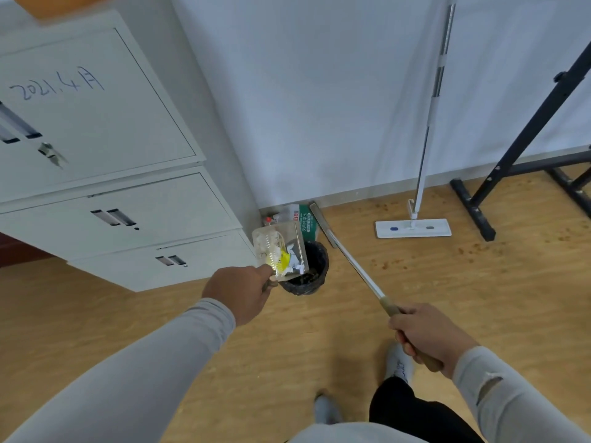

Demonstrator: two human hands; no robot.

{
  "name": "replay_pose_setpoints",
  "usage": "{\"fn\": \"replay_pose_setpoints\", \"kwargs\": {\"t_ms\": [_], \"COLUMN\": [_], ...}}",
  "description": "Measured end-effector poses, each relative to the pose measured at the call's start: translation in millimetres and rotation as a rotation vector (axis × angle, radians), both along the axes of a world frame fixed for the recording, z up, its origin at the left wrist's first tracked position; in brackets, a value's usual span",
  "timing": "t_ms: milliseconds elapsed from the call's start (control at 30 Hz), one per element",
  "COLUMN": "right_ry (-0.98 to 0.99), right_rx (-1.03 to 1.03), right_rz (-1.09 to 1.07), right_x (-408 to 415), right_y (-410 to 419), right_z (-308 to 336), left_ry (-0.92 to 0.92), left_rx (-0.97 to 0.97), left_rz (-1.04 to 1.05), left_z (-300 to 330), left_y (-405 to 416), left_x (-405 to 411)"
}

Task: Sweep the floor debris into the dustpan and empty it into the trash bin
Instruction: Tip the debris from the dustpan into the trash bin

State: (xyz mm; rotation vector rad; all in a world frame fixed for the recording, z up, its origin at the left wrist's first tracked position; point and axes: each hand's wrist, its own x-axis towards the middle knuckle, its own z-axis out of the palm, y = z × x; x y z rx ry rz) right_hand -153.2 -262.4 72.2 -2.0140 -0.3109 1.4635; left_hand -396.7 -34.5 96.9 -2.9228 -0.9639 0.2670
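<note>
The right hand (425, 338) has its grip wrapped round the broom handle (358, 273), whose head is blurred and unclear. The left hand (240, 292) grips the dustpan (279, 251), tilted over the trash bin (308, 276) beside the cabinet (128, 203), with yellow and white debris (281, 259) inside.

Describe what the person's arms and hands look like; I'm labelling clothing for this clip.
Both arms wear snug light grey long sleeves reaching the wrists. The right sleeve has a small tear or hole on the forearm; the left sleeve looks intact and plain, without markings. The left hand and right hand are bare: no gloves, rings or watch visible.
</note>
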Motion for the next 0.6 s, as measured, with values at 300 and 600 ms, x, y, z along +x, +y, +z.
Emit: {"fn": "replay_pose_setpoints", "kwargs": {"t_ms": [300, 600], "right_ry": [0.027, 0.093], "right_rx": [0.026, 0.036], "right_rz": [-0.046, -0.110], "right_x": [-3, -6], "right_y": [-5, -2], "right_z": [-3, -1], "left_ry": [0.081, 0.149], "left_rx": [-0.006, 0.025], "left_rz": [-0.096, -0.135], "left_z": [-22, -26], "left_y": [-10, -6], "left_x": [17, 20]}}
